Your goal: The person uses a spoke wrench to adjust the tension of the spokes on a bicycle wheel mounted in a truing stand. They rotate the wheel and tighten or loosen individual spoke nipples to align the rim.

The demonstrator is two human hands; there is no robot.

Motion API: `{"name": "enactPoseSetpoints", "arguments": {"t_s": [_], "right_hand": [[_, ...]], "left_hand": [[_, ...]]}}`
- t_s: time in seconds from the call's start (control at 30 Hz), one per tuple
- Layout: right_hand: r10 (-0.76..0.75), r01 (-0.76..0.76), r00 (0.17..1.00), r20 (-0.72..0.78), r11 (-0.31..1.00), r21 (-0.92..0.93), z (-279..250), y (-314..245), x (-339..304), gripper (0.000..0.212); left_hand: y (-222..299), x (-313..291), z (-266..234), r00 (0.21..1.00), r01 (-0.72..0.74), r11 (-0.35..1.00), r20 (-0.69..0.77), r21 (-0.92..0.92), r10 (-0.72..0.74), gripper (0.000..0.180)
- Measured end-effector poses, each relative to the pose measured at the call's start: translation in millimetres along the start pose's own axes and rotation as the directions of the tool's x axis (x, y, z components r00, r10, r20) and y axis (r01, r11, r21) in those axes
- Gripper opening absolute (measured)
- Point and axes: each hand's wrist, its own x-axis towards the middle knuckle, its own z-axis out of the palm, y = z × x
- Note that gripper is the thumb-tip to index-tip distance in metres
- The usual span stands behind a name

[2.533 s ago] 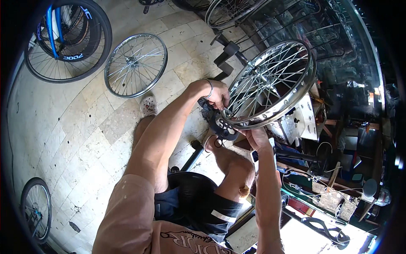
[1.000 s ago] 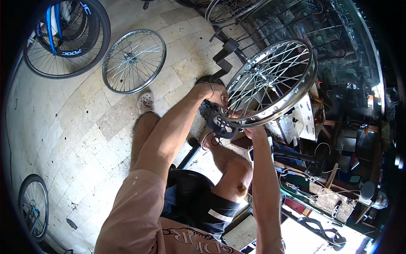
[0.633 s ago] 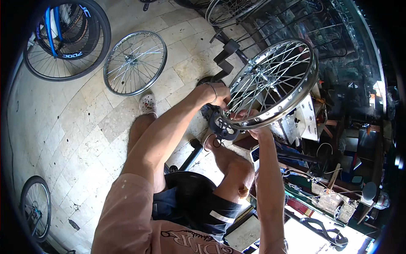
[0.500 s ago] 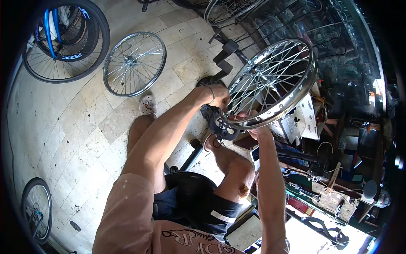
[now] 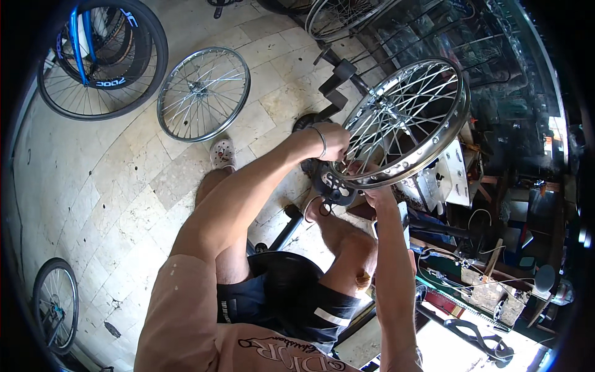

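Covering the room is a floor (image 5: 105, 186) of pale stone tiles, worn and stained; along its right edge stands a crowded, shadowed workbench (image 5: 489, 291) littered with wires and small parts; a black stool (image 5: 285, 279) sits under the person near the lower middle. Spoked wheels count at least five: the silver wheel (image 5: 427, 133) being worked on, raised near the floor's right side; a bare silver wheel (image 5: 203, 94) lying flat toward the top; a tyred wheel with a blue frame (image 5: 102, 59) in the top left corner; a small wheel (image 5: 54, 307) at the lower left edge, partly cut off; another wheel (image 5: 338, 15) cropped at the top edge. The left hand (image 5: 331, 141), a bracelet at its wrist, closes around the silver wheel's rim and spokes; the right hand (image 5: 375, 195) grips the rim from below, fingers curled; what, if anything, it pinches cannot be made out. A dark perforated part (image 5: 331, 186) hangs just beneath the rim, its kind unclear; one pale clog (image 5: 222, 152) shows; the other foot is hidden.
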Motion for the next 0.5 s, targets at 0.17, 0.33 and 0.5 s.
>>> {"name": "enactPoseSetpoints", "arguments": {"t_s": [0.17, 0.33, 0.5], "right_hand": [[-0.013, 0.014, 0.998, 0.055, 1.000, -0.019, -30.3, 10.7, -0.9, 0.023], [-0.040, 0.045, 0.997, 0.059, 0.996, -0.082, -10.6, 8.0, 9.3, 0.019], [0.033, -0.022, 0.997, 0.068, 0.986, -0.165, -9.9, -2.7, 1.8, 0.017]], "left_hand": [[-17.5, 23.8, 16.2, 0.998, -0.040, 0.983, 0.031, -0.178, 0.046, 0.014], [-50.5, 29.1, 47.4, 0.999, -0.033, 0.963, 0.015, -0.268, 0.038, 0.018], [29.0, 4.4, -5.1, 0.974, 0.101, 0.973, 0.177, 0.208, -0.139, 0.016]]}}
